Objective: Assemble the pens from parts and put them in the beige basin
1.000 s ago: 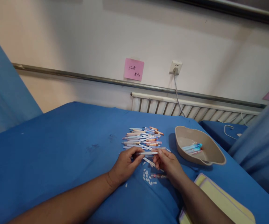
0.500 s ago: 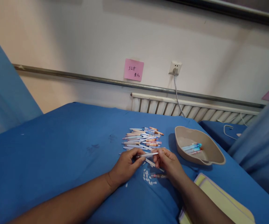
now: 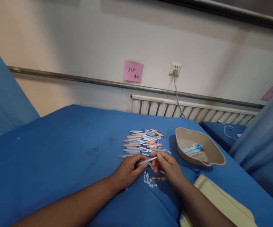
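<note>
My left hand [image 3: 128,169] is closed round the clear lower part of a pen [image 3: 141,162]. A thin white refill [image 3: 152,159] sticks out of the pen to the right, and my right hand [image 3: 167,166] pinches its end between thumb and fingers. Just beyond both hands, a pile of pen parts and white refills [image 3: 142,142] lies in rows. Below the hands are several small white pieces [image 3: 148,180], like tips or caps. A pinkish pen body [image 3: 159,178] lies beside them, partly hidden by my right hand.
On the right a beige basin [image 3: 213,153] holds several blue and pink pens [image 3: 192,149]. A folded yellow cloth [image 3: 223,198] lies near my right forearm. Blue cloth [image 3: 63,151] covers the table. Behind stand a radiator [image 3: 160,107] and a wall socket [image 3: 175,69] with a cable.
The white refill shows longer between my hands and tilts up more to the right. The view has shifted slightly. Both hands keep their grips.
</note>
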Demonstrator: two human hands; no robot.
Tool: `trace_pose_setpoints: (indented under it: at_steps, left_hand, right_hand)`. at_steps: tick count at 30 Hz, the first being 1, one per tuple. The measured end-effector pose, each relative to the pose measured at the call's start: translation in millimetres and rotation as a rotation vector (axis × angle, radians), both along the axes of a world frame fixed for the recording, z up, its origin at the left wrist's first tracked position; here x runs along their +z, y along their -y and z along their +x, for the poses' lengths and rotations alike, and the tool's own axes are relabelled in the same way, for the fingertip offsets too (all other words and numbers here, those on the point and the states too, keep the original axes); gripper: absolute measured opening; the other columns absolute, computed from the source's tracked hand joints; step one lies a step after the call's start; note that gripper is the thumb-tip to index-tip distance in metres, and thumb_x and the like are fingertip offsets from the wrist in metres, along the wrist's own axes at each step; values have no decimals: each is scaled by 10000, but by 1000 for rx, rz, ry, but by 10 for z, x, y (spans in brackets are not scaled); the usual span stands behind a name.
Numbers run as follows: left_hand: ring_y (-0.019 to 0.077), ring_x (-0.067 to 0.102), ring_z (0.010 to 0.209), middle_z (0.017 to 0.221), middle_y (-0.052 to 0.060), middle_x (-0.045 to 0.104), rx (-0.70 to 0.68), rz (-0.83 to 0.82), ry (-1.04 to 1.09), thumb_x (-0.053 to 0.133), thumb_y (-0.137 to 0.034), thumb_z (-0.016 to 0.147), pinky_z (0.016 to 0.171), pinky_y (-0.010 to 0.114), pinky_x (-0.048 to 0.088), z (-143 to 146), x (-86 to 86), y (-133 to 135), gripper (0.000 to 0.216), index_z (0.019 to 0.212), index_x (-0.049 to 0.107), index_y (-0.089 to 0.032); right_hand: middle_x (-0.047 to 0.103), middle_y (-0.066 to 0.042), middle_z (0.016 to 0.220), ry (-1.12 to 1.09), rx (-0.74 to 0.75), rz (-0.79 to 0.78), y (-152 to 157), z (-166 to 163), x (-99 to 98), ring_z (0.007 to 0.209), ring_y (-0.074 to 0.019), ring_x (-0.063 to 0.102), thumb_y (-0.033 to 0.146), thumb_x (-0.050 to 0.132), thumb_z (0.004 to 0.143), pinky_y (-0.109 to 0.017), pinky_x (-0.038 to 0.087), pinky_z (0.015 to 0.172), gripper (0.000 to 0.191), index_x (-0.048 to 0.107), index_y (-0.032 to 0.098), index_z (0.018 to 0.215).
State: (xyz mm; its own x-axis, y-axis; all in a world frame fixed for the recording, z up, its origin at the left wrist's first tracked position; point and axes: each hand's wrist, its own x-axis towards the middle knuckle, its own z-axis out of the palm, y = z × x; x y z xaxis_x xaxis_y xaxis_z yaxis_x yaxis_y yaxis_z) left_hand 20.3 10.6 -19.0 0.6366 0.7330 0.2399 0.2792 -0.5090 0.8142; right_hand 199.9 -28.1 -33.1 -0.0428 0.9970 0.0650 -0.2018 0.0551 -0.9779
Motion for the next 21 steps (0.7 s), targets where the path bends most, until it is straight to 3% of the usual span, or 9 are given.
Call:
trace_pose_setpoints:
  at_steps: [6,14,21]
  left_hand:
    - [145,577,667,753,12,646,14,-98,56,469,-364,880,650,242,463,11,-18,-6,248,913,623,-171]
    - [126,601,634,760,34,666,77,-352,256,503,-460,855,599,240,475,48,-95,-114,306,842,569,-162]
    - [133,623,644,785,48,682,82,-500,312,524,-462,844,564,235,455,44,-112,-171,321,893,561,-147]
  right_hand:
    - [643,-17,689,-17,-14,27,-9,54,11,501,-113,552,598,514,797,-230,397,495,470,645,178,960]
    - [586,14,604,-23,-291,65,-110,276,63,465,-94,492,551,603,751,-218,392,467,380,641,174,769]
    - [561,31,550,291,-201,28,-138,342,-23,442,-96,451,398,658,728,-213,340,443,231,595,184,666]
